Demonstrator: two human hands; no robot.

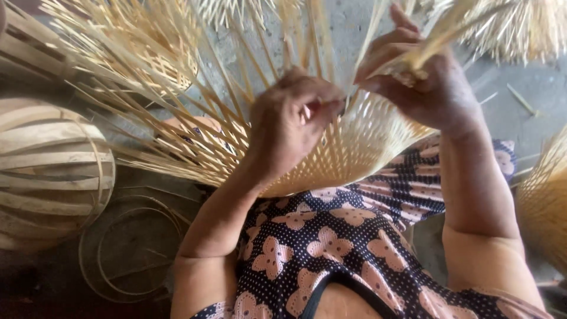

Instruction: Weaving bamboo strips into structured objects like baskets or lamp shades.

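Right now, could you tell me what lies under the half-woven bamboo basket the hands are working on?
The half-woven bamboo basket rests over the person's lap, on a dark flower-patterned dress. The legs beneath and the basket's underside are covered.

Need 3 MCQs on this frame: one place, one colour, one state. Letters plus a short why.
1. Where does the half-woven bamboo basket rest?
A. on the person's lap
B. on a shelf
C. hung from a hook

2. What colour are the flower shapes on the dotted dark garment?
A. green
B. pale pink
C. blue

3. What is the right hand doing?
A. lying flat on the floor
B. gripping a bunch of loose strips
C. holding a knife

Answers:
1 A: the basket sits over the patterned cloth between both arms.
2 B: the flowers show pale pink on the dark cloth.
3 B: its fingers close round bamboo strips, while the left hand pinches the weave.
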